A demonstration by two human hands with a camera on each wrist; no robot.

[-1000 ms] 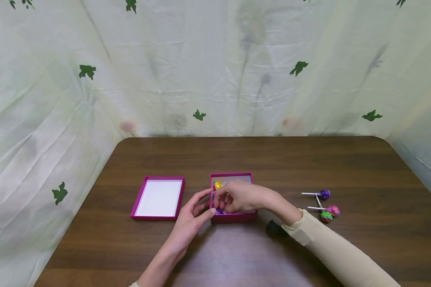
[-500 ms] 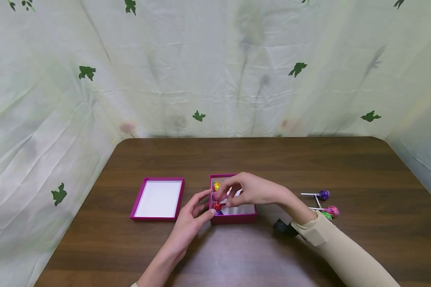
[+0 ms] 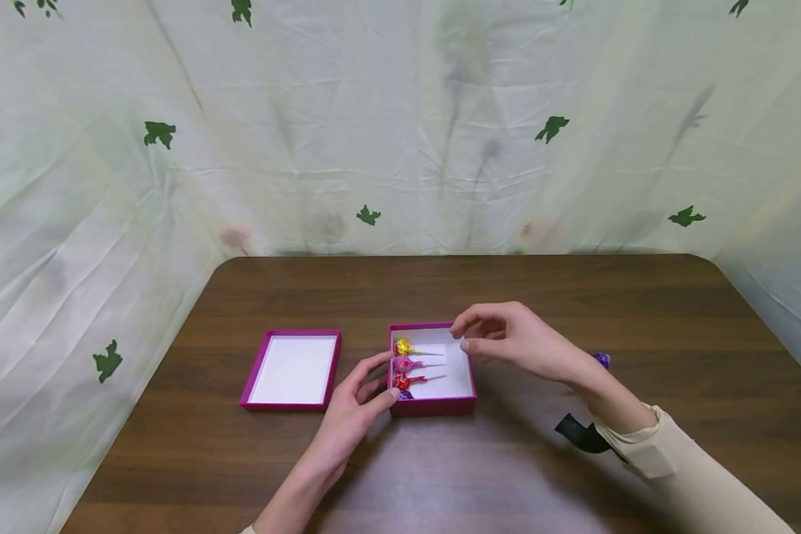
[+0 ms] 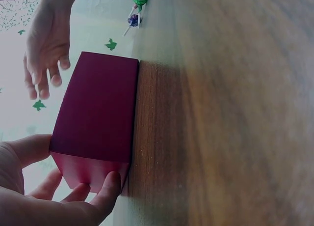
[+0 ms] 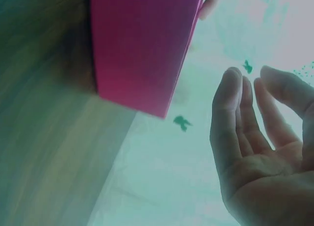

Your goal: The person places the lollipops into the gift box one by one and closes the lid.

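A magenta box (image 3: 434, 408) with a white inside stands on the table. Within it, yellow (image 3: 403, 346), pink (image 3: 403, 364) and red (image 3: 401, 381) lollipops lie side by side, heads against the left wall and sticks pointing right. A purple lollipop (image 3: 406, 395) shows at the front left corner, partly behind my left thumb. My left hand (image 3: 357, 404) rests against the box's left side, fingers on the wall and thumb at the rim by the corner. Over the box's right rim hovers my right hand (image 3: 521, 341), thumb and fingers apart, holding nothing.
The magenta lid (image 3: 294, 371) lies left of the box, white inside up. Right of the box, a purple lollipop (image 3: 602, 360) peeks past my right arm; a green one (image 4: 140, 0) appears beyond the box in the left wrist view. A black strap (image 3: 584, 435) hangs by the right sleeve.
My right hand has let go of the red lollipop inside the box, then lifted and moved right to the far rim. The left hand keeps its place.
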